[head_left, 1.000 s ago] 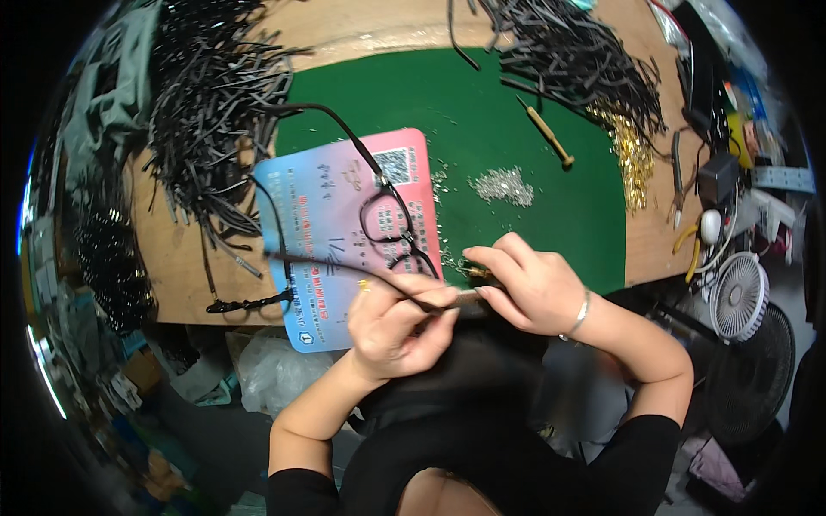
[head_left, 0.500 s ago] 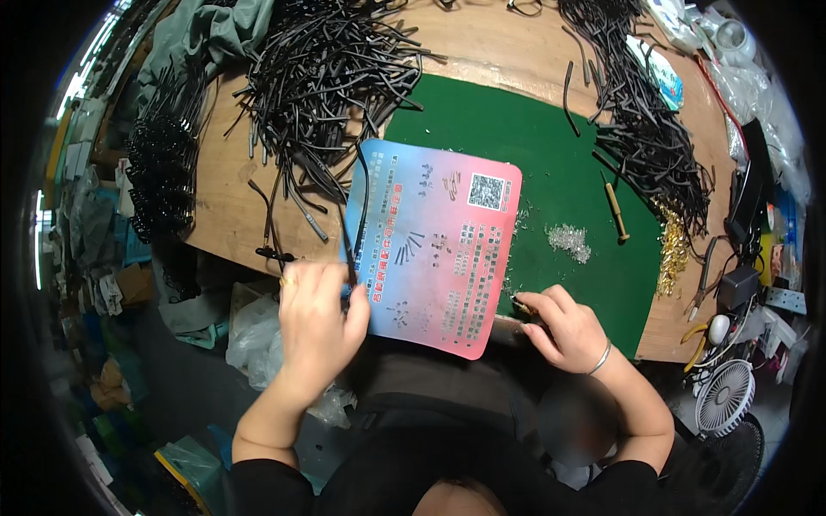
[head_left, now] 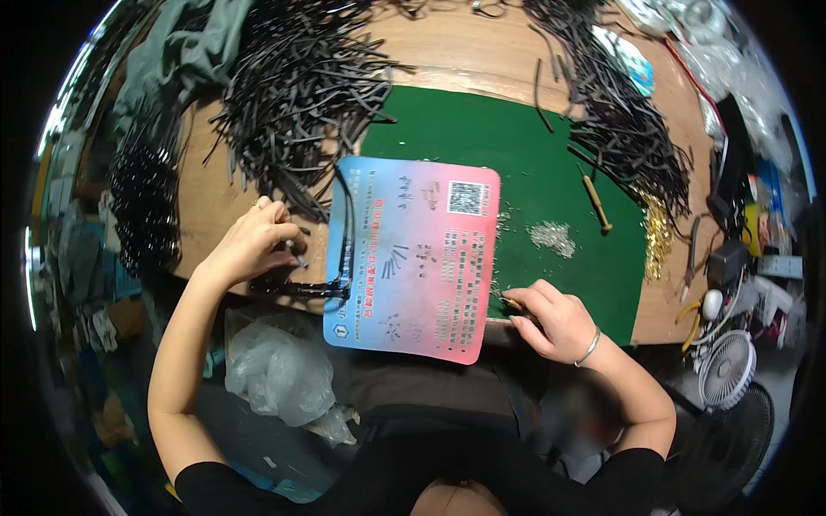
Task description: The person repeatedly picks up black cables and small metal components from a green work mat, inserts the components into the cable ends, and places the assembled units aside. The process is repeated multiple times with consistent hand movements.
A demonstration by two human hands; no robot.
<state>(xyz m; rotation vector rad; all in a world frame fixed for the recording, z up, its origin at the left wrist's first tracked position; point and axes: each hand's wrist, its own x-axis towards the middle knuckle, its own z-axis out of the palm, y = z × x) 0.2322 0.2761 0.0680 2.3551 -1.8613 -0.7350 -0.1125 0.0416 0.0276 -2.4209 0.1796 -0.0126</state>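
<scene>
My left hand is at the table's left front, its fingers closed around the grey-tipped end of a black glasses temple at the edge of a temple pile. Just below it lies a dark glasses frame, one temple reaching up over the blue-and-pink printed mat. My right hand rests at the mat's right edge. Between its thumb and forefinger is a small brass-coloured piece, mostly hidden by the fingers.
On the green mat lie small clear bits and a brass screwdriver. More temples and golden pieces are at right. Dark frames hang at left. A white fan stands beside the table.
My left hand has let go of the glasses frame and moved left and up to the temples. The frame now lies uncovered. My right hand keeps its pinch; the whole view has shifted slightly.
</scene>
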